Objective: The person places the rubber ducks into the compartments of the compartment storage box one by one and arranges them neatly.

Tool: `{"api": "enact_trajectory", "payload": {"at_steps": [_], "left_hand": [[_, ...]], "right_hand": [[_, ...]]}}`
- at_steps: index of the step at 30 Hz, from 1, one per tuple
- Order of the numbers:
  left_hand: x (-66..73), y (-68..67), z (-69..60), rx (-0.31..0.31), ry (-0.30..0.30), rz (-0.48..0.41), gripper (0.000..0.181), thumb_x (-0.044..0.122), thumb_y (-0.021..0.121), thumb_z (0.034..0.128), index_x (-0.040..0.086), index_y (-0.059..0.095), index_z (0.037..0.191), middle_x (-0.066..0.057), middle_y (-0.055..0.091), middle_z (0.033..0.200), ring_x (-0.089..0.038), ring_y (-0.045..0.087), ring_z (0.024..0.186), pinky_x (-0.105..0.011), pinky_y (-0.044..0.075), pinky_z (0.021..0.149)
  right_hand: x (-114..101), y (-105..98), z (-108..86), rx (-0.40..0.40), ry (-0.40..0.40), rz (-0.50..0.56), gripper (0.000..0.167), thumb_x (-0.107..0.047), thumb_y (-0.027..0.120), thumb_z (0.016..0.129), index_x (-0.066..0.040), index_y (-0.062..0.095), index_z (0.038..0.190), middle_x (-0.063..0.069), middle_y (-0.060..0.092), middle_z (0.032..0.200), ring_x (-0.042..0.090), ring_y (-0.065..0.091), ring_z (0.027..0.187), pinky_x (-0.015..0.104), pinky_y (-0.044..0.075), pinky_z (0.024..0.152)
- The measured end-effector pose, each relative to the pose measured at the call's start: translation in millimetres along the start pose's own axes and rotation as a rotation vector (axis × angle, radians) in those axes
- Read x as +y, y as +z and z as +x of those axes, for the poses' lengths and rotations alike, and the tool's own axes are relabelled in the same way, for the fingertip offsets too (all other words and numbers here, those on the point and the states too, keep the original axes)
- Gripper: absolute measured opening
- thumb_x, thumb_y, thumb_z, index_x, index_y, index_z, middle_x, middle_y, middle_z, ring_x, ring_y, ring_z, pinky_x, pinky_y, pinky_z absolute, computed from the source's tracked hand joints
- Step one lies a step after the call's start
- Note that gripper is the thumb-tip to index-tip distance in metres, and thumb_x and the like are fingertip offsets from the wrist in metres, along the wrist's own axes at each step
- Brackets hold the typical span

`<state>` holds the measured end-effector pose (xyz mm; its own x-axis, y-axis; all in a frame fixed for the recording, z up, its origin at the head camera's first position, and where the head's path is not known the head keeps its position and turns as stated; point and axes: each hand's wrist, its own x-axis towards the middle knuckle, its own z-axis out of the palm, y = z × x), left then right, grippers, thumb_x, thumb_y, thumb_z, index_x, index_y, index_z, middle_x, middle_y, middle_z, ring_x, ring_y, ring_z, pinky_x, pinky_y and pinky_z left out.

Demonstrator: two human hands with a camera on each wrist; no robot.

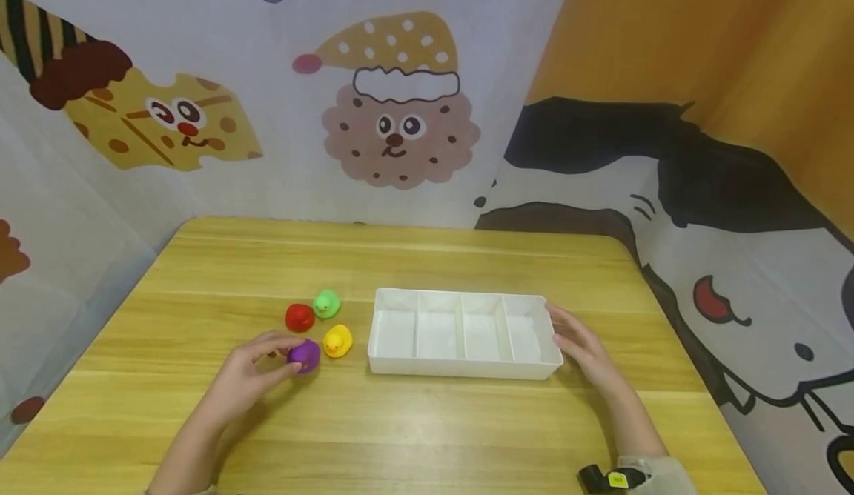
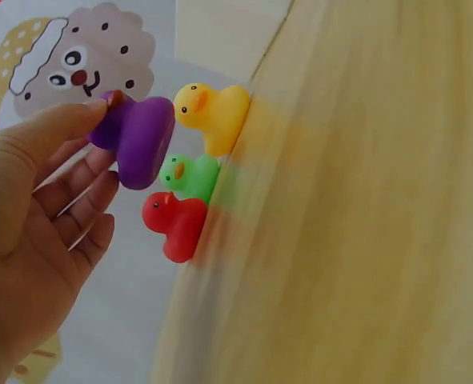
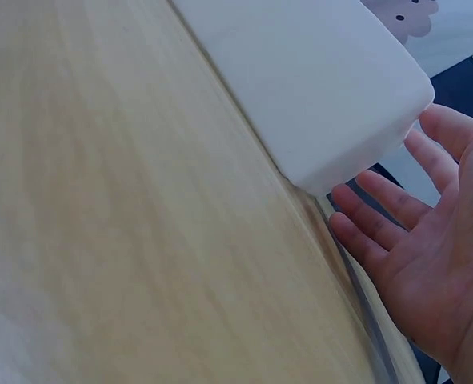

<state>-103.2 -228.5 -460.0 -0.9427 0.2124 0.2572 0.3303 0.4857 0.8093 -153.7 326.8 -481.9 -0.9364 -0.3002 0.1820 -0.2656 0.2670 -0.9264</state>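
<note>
Purple duck: we see the purple duck at the left of the table, nearest to the person, just beside the yellow duck; whether its base clears the wood, we cannot quite tell from these angles.
Left hand: the left hand pinches that duck, thumb by its orange bill and fingers opposite.
Duck's weight and feel: we judge it light and hollow, probably soft vinyl or rubber, so it should give a little under a squeeze and survive a drop.
Duck's surface: smooth with a dull sheen; we expect fair grip on dry skin, though the rounded head could roll out of a lopsided pinch.
Where to hold the duck: we would favour the broad body, across both sides, over the small head and bill.
Red and green ducks: the red duck and the green duck sit close together behind; we would expect them to handle alike.
White tray: the four-compartment tray looks like thin, stiff plastic, light enough to slide if nudged; we would steady it by an end wall.
Right hand: the right hand has its fingers spread at the tray's right end, grasping nothing.
</note>
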Motion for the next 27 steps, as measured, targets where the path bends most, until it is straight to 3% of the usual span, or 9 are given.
{"api": "enact_trajectory", "payload": {"at_steps": [6, 17, 27], "left_hand": [[12.8, -1.2, 3.8, -0.006, 0.046, 0.02, 0.035, 0.01, 0.078, 0.0798, 0.012, 0.07, 0.114, 0.004, 0.064, 0.113, -0.012, 0.059, 0.1, -0.036, 0.045, 0.086], [38.3, 1.0, 15.0, -0.004, 0.165, 0.026, 0.034, 0.005, 0.079, 0.0778, 0.011, 0.071, 0.11, 0.001, 0.064, 0.113, -0.013, 0.059, 0.098, -0.029, 0.046, 0.085], [61.2, 8.2, 30.4, 0.016, 0.196, 0.003, 0.034, 0.002, 0.08, 0.076, 0.012, 0.072, 0.108, 0.005, 0.065, 0.108, -0.014, 0.06, 0.093, -0.03, 0.048, 0.084]], "right_hand": [[1.1, 0.6, -0.9, 0.01, 0.0, -0.001, 0.048, -0.002, 0.047, 0.099, 0.001, 0.035, 0.145, 0.026, 0.039, 0.142, 0.007, 0.05, 0.118, 0.02, 0.041, 0.093], [0.5, -0.1, -0.6, 0.005, 0.006, 0.0, 0.048, -0.003, 0.046, 0.1, -0.001, 0.034, 0.146, 0.026, 0.039, 0.142, 0.008, 0.05, 0.117, 0.02, 0.041, 0.093], [1.9, -0.8, -0.4, 0.0, -0.003, 0.009, 0.048, -0.002, 0.047, 0.099, 0.001, 0.034, 0.145, 0.027, 0.037, 0.143, 0.007, 0.05, 0.118, 0.02, 0.041, 0.093]]}}
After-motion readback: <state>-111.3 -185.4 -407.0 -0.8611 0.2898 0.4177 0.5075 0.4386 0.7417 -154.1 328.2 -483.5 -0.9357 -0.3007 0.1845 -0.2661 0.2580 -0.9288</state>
